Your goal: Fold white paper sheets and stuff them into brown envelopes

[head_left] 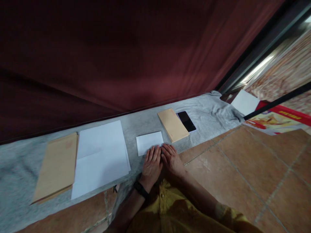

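A small folded sheet of white paper [148, 142] lies on the grey cloth before me. My left hand [152, 164] rests palm down at its near edge, fingers stretched out and lying on the paper. Close beside it, my right hand [171, 159] is laid flat by the paper's lower right corner, fingers slightly bent; whether it touches the paper I cannot tell. Both hands look open. Just beyond the right hand is a small stack of brown envelopes [173, 125], with a dark-screened phone [186, 121] alongside.
Large white sheets [100, 158] and bigger brown envelopes [57, 166] lie to the left on the grey cloth [136, 124]. A dark red curtain [126, 58] hangs behind. To the right are a tiled floor [233, 174], a black bar [279, 101] and a printed red-and-yellow box [279, 118].
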### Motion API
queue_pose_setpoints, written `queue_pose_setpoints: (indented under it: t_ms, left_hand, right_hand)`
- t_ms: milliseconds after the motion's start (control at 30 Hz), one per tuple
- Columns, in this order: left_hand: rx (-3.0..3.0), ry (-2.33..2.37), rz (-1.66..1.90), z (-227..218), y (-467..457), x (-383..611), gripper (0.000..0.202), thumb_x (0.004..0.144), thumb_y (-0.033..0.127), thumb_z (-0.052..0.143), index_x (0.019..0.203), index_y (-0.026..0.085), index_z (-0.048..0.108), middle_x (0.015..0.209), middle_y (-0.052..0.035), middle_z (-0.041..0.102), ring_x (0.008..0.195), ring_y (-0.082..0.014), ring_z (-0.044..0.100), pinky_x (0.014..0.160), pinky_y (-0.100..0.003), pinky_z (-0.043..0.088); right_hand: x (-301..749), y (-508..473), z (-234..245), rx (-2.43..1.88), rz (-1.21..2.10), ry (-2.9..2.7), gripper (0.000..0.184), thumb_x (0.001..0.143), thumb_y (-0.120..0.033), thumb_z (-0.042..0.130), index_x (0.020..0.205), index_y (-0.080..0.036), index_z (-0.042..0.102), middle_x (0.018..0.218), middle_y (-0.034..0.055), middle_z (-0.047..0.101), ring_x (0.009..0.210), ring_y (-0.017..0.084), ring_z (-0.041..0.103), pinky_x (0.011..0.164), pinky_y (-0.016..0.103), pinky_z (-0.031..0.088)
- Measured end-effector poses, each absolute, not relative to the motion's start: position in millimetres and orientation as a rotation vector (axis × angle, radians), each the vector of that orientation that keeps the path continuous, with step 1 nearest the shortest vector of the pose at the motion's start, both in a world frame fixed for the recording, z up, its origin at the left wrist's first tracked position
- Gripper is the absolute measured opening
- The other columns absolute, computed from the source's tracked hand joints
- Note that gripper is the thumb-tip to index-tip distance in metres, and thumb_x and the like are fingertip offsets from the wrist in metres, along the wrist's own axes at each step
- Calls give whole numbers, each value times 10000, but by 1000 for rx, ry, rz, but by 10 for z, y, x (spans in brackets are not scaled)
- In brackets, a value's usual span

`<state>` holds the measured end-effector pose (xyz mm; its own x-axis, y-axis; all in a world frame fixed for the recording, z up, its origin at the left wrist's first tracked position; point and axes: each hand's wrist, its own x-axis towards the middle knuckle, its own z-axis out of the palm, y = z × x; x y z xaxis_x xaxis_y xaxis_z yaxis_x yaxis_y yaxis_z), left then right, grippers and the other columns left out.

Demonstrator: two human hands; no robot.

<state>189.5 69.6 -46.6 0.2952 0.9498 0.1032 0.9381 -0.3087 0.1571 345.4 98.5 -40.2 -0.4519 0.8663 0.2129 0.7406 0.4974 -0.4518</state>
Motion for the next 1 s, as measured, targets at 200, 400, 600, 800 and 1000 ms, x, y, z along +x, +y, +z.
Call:
queue_pose_setpoints:
  t_ms: [200, 400, 600, 800, 1000]
  left_hand:
    - [2515, 1772, 301, -505, 706, 1908, 598, 892, 211, 490, 1484, 138, 450, 1592, -93, 387, 1499, -283, 303, 1238, -501, 264]
    - [2470, 1783, 252, -501, 719, 1919, 635, 899, 318, 539, 1486, 101, 435, 1532, -135, 479, 1491, -299, 317, 1240, -500, 253]
    - [2460, 1802, 268, -513, 714, 1955, 643, 909, 347, 535, 1495, 108, 422, 1527, -148, 483, 1483, -316, 331, 1237, -526, 239]
    - [2486, 1799, 269, -509, 716, 1967, 629, 888, 263, 520, 1497, 135, 426, 1568, -139, 424, 1488, -319, 321, 1228, -543, 241]
    - [2464, 1815, 252, -501, 723, 1985, 609, 887, 212, 499, 1492, 174, 442, 1580, -114, 411, 1482, -317, 335, 1217, -554, 268]
  right_hand:
    - [3399, 1085, -416, -1324, 388, -2361, 441, 1043, -274, 377, 1434, -119, 510, 1495, 164, 501, 1438, 265, 398, 1186, 516, 360]
    - [3325, 1285, -465, -1368, 383, -2319, 447, 1043, -312, 406, 1428, -115, 518, 1498, 172, 497, 1434, 270, 408, 1179, 505, 374]
    - [3248, 1449, -471, -1433, 335, -2320, 479, 1035, -315, 412, 1422, -53, 519, 1490, 202, 497, 1406, 292, 439, 1176, 480, 379]
    - [3193, 1515, -519, -1452, 323, -2314, 518, 1038, -339, 387, 1460, -52, 478, 1512, 203, 470, 1427, 293, 407, 1179, 491, 363]
    - [3153, 1600, -544, -1467, 322, -2298, 523, 1037, -361, 386, 1453, -61, 491, 1517, 191, 467, 1422, 302, 413, 1167, 487, 368]
